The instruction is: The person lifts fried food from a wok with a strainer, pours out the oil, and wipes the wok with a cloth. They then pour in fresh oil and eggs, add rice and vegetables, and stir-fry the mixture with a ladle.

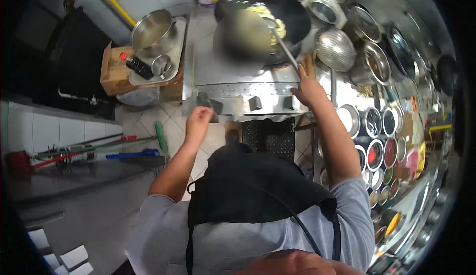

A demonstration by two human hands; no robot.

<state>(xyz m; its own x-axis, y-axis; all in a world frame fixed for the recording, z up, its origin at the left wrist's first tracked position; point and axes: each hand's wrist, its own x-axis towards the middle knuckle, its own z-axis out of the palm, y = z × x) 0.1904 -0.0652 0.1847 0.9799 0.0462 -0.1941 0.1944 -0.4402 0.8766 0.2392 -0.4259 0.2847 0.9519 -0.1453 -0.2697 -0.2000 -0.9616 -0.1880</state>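
My right hand point(311, 92) is closed around the long handle of a metal ladle point(285, 49), whose head reaches into a black wok point(296, 19) on the stove. Pale yellow food point(279, 28) lies in the wok beside the ladle head. Closed, my left hand point(199, 120) is at the stove's front edge, right by a dark control knob point(215, 107). Whether its fingers grip that knob or anything else I cannot make out. A round blurred patch hides part of the stove top and the wok's near left side.
On the left, a tray point(177, 42) holds a steel pot point(151, 31), a dark bottle with a red cap point(138, 66) and a metal cup point(161, 65). A perforated strainer point(335, 48) and several pots stand right of the wok. Several ingredient containers point(375, 154) line my right side.
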